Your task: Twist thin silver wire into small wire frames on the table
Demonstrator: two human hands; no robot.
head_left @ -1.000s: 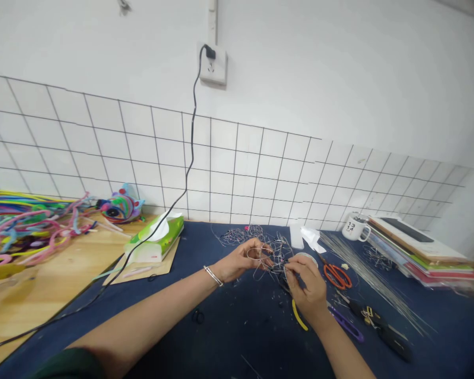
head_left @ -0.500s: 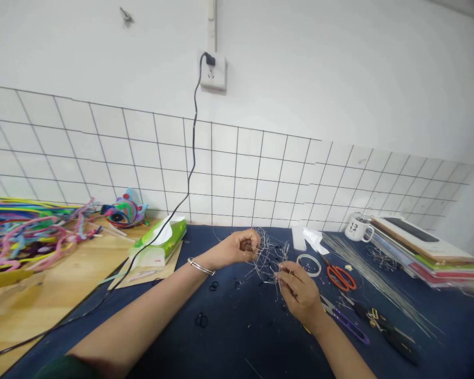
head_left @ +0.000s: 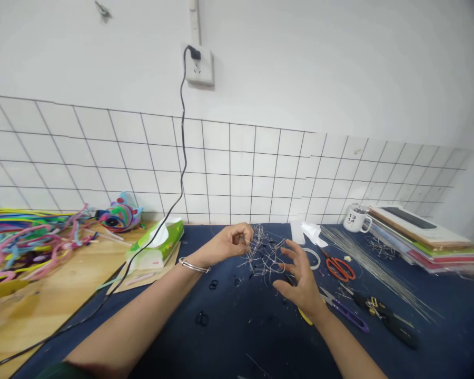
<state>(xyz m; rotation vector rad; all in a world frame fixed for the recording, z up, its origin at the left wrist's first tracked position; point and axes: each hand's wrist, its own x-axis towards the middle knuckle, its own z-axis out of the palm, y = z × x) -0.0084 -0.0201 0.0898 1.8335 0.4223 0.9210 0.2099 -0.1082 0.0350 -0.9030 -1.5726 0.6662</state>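
A tangled openwork wire frame of thin silvery wire is held over the dark blue cloth. My left hand pinches its left side between thumb and fingers; a silver bangle circles that wrist. On the other side, my right hand has its fingers spread and thumb apart, close to the wire's right edge. Whether a fingertip touches the wire I cannot tell. Small black wire rings lie on the cloth to the left, and a white ring of tape or cord is behind my right hand.
At right lie orange-handled scissors, purple snips, black-handled pliers and a bundle of straight wires. A mug stands by stacked books. At left are a tissue pack, a black cable and colourful pipe cleaners.
My right hand has let go of the wire frame and opened, its fingers spreading beside it. My left hand keeps its pinch. The whole view has shifted slightly.
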